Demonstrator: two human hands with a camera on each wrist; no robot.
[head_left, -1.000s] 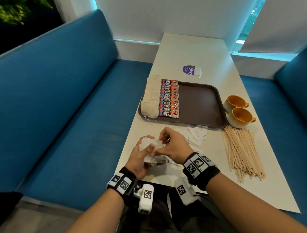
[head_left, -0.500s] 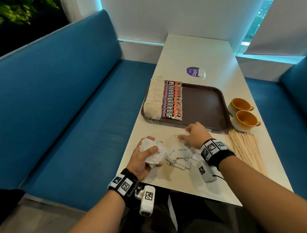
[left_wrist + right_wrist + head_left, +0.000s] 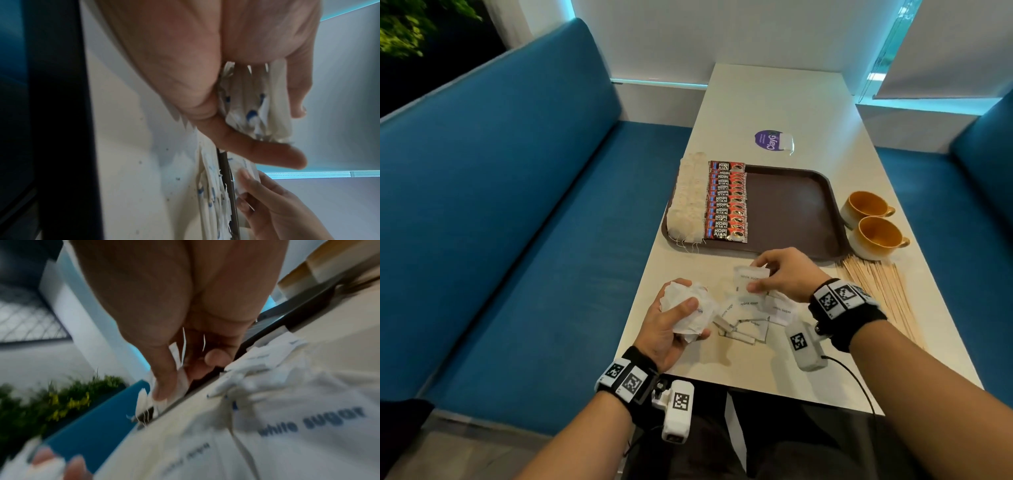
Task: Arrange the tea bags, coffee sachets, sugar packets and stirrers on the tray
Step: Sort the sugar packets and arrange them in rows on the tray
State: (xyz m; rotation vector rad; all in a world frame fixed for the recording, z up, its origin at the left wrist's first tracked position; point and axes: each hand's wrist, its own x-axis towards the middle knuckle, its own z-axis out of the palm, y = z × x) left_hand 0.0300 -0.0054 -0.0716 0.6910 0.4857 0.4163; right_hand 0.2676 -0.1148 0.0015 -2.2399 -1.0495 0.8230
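Your open room: bare right half of tray [image 3: 791, 209], centre of frame, just beyond your right hand [image 3: 780, 274]. Left half of tray taken: tea bags [image 3: 688, 198] along left rim, coffee sachets [image 3: 726, 202] touching beside them. Right of tray, two cups [image 3: 873, 222] stand just off rim. Stirrers [image 3: 876, 294] fan across table lower right. Loose sugar packets [image 3: 750, 311] litter table between your hands. Far table bare save sticker [image 3: 768, 139], top centre.

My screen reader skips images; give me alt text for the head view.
Left hand grips a bunch of sugar packets; right hand pinches one packet above loose ones beside a brown tray holding tea bags and coffee sachets.
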